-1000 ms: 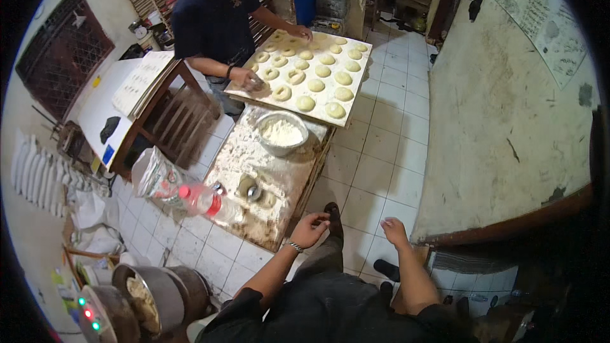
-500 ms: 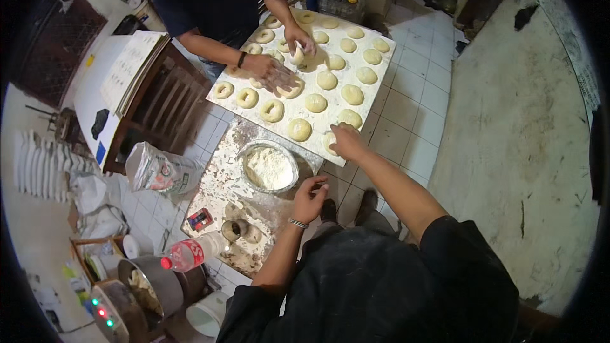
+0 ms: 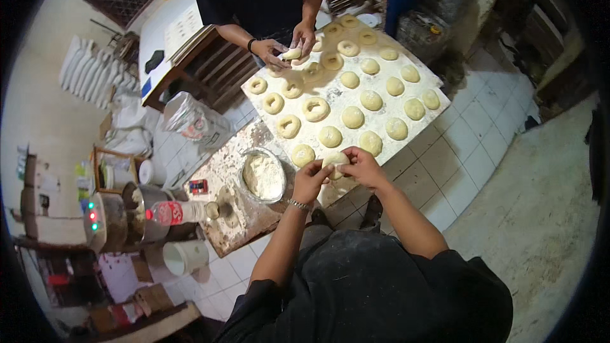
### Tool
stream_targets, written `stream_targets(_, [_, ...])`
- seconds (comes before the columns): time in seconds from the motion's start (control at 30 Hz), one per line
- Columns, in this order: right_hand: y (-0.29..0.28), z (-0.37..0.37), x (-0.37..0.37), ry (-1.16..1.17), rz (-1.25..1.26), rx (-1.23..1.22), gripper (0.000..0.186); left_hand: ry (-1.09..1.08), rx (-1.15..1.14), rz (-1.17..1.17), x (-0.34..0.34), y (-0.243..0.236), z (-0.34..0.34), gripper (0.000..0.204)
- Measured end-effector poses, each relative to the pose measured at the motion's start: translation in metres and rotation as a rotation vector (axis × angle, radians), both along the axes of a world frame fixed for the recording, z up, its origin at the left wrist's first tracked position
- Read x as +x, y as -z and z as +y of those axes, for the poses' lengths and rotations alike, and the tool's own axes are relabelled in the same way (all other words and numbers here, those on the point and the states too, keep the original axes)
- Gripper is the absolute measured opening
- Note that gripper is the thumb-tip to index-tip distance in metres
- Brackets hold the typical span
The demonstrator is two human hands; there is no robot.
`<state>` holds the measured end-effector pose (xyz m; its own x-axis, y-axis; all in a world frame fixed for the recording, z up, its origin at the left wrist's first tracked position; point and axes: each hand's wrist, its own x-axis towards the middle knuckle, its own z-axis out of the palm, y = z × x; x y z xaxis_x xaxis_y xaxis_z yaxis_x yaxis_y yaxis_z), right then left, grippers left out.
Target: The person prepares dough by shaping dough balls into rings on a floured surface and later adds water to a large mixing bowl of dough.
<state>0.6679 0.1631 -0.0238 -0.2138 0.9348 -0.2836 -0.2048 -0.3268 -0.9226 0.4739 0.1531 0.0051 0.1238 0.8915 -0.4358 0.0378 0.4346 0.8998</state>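
Since your left hand [image 3: 310,181] and right hand [image 3: 363,168] pinch one dough piece [image 3: 335,161] between thumbs and fingers at the near edge of the board [image 3: 393,107], keep your pull light and even, lest it stretch lopsided or tear. Your fingers cover its sides and underside; whether it is holed through, or touching the board, you cannot tell. At the far left, a co-worker's hands [image 3: 273,53] partly hide another piece [image 3: 292,54].
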Motion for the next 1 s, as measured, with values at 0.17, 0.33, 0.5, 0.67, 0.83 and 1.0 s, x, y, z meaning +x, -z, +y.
stream_targets(0.17, [-0.002, 0.009, 0.014, -0.060, 0.045, 0.022, 0.046, 0.012, 0.009, -0.068, 0.018, -0.013, 0.008, 0.030])
stream_targets(0.33, [-0.015, 0.009, 0.006, -0.173, -0.041, -0.004, 0.043, 0.114, -0.039, -0.042, -0.004, -0.006, 0.011, 0.028])
stream_targets(0.5, [0.005, -0.005, -0.018, -0.322, -0.152, 0.072, 0.045, 0.236, 0.244, 0.329, -0.021, -0.018, 0.001, 0.028])
stream_targets(0.67, [-0.014, -0.009, -0.060, 0.080, -0.234, 0.081, 0.039, 0.225, 0.292, 0.307, -0.045, -0.010, 0.002, 0.034])
stream_targets(0.83, [-0.053, -0.019, -0.083, -0.219, -0.706, 0.150, 0.034, 0.407, 0.255, 0.214, -0.085, -0.002, 0.024, 0.029])
stream_targets(1.0, [-0.066, -0.038, -0.109, -0.065, -0.776, 0.112, 0.034, 0.301, -0.178, -0.424, -0.095, 0.007, 0.027, 0.037])
